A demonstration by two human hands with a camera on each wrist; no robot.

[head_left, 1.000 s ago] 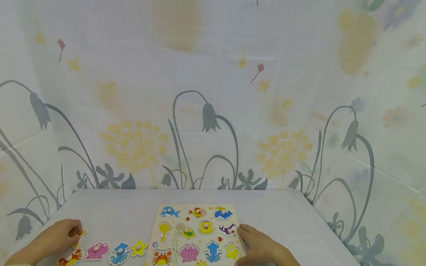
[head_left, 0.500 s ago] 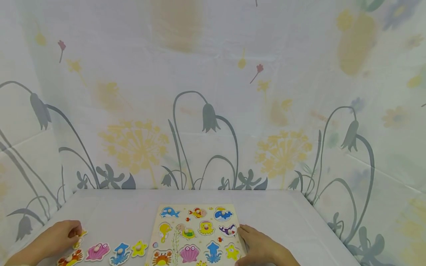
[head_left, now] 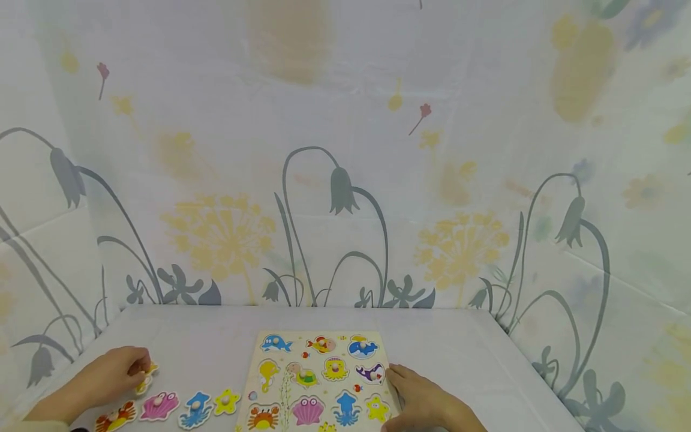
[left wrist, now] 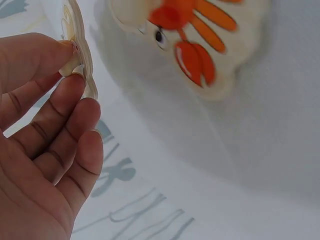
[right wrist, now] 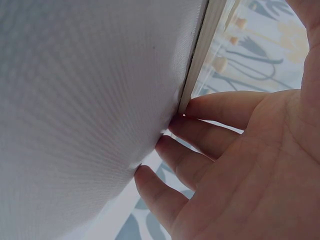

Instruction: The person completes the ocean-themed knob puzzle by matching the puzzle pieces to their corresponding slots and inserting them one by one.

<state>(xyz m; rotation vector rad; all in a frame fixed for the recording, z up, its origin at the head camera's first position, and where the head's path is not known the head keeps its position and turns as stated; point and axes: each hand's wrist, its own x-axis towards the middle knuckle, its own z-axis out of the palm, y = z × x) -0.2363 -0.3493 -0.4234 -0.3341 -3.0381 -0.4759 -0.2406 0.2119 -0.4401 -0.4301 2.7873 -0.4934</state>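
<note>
In the head view my left hand pinches a yellow seahorse puzzle piece above the table's left side. The left wrist view has that piece edge-on between thumb and fingers, its face largely hidden. Close by lies the crab puzzle piece. A wooden puzzle board lies mid-table, several knobbed sea animals in its upper part and knobless printed shapes lower down. My right hand rests at the board's right edge; the right wrist view has its extended fingers touching the edge and the table surface.
Between my left hand and the board lie a pink shell piece, a blue squid piece and a yellow starfish piece, each with a knob. A flower-patterned curtain hangs behind the white table.
My left hand has shifted up and to the right, carrying the seahorse puzzle piece. My right hand stays at the board's edge.
</note>
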